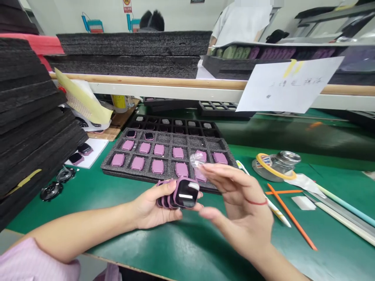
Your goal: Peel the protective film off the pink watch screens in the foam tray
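My left hand (152, 207) is closed around a stack of several purple smartwatch cases (186, 193). The front one shows its glossy black screen with a bright reflection. My right hand (240, 207) is raised just right of the stack, thumb well apart from the outstretched fingers. At its fingertips is a crumpled piece of clear film (198, 159); whether it clings to them or is dropping, I cannot tell. Behind both hands lies a black foam tray (187, 141), where purple watch cases (158, 166) sit in compartments, mostly back side up; two at the far left show dark screens.
Left, black foam trays (26, 117) are stacked high beside round dark watches (52, 191). At right are a glass jar (277, 166) with a yellow ring, orange sticks (293, 218) and a white pen (278, 210). A shelf edge (164, 88) crosses behind; a person (243, 23) stands beyond.
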`<control>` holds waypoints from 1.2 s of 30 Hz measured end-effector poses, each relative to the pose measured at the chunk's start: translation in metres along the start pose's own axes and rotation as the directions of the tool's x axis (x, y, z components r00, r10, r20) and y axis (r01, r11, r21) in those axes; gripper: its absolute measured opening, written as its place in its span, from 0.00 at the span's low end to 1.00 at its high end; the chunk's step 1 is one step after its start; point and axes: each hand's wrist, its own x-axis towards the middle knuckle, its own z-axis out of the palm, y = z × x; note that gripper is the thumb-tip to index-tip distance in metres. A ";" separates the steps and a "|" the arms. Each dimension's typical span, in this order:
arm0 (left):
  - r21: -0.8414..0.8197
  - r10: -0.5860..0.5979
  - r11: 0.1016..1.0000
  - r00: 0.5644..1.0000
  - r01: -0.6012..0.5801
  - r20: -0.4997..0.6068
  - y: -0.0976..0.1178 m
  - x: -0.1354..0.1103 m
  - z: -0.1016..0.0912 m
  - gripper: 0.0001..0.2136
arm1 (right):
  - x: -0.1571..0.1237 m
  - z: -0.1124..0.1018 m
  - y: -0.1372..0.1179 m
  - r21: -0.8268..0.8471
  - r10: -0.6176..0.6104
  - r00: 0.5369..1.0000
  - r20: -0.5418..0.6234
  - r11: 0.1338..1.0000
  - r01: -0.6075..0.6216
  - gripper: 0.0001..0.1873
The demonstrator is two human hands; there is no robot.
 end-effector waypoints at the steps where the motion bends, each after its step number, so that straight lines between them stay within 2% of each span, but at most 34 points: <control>1: -0.003 0.000 1.000 1.000 0.000 0.013 0.000 0.000 0.000 0.20 | 0.000 0.001 0.001 -0.033 0.017 0.997 0.071 0.999 -0.015 0.32; 2: -0.006 0.004 1.000 1.000 -0.004 0.028 0.000 0.000 0.001 0.20 | -0.001 0.001 0.003 -0.075 0.035 0.990 0.133 0.997 -0.025 0.35; 4: -0.017 0.001 1.000 0.998 0.000 0.063 0.000 0.000 0.002 0.20 | -0.001 0.003 0.004 -0.142 0.057 0.978 0.201 0.989 -0.029 0.33; 7: -0.028 -0.035 0.999 0.995 0.038 0.095 0.002 0.000 0.007 0.21 | -0.003 0.004 0.004 -0.133 0.069 0.978 0.199 0.990 -0.043 0.28; 12: 0.004 -0.059 0.998 0.996 0.059 0.069 0.005 -0.003 0.015 0.19 | -0.004 0.003 0.002 -0.109 0.060 0.977 0.205 0.993 -0.039 0.31; 19: 0.025 -0.116 0.993 0.992 0.115 0.046 0.004 -0.006 0.008 0.23 | -0.003 0.002 -0.001 -0.153 0.035 0.973 0.228 0.988 0.000 0.32; 21: 0.030 -0.096 0.995 0.995 0.096 0.020 0.003 -0.006 0.008 0.23 | -0.004 0.001 -0.003 -0.113 0.020 0.980 0.199 0.994 0.002 0.34; 23: 0.039 -0.076 0.996 0.997 0.076 0.005 0.002 -0.006 0.008 0.22 | -0.004 -0.003 -0.006 -0.082 -0.017 0.997 0.071 0.996 0.023 0.34; 25: 0.031 -0.064 0.997 0.998 0.064 0.005 0.001 -0.005 0.008 0.22 | -0.005 -0.009 -0.009 -0.153 -0.110 0.993 -0.043 0.983 0.102 0.31; 26: 0.021 -0.062 0.998 0.998 0.062 0.003 0.000 -0.005 0.008 0.22 | -0.005 -0.013 -0.011 -0.214 -0.157 0.986 -0.046 0.966 0.144 0.30; 28: -0.003 -0.058 0.998 0.998 0.058 -0.023 0.000 -0.005 0.008 0.21 | -0.005 -0.021 -0.015 -0.288 -0.182 0.979 0.090 0.937 0.200 0.27; 31: -0.019 -0.059 0.998 0.995 0.058 -0.081 0.000 -0.004 0.009 0.23 | -0.006 -0.030 -0.020 -0.259 -0.103 0.933 0.345 0.945 0.200 0.24; 33: -0.015 -0.067 0.998 0.994 0.066 -0.091 0.001 -0.004 0.009 0.24 | -0.008 -0.032 -0.022 -0.245 -0.080 0.912 0.401 0.950 0.191 0.24; 36: -0.007 -0.066 0.998 0.994 0.066 -0.084 0.001 -0.004 0.009 0.24 | -0.011 -0.033 -0.022 -0.247 -0.094 0.910 0.403 0.947 0.207 0.25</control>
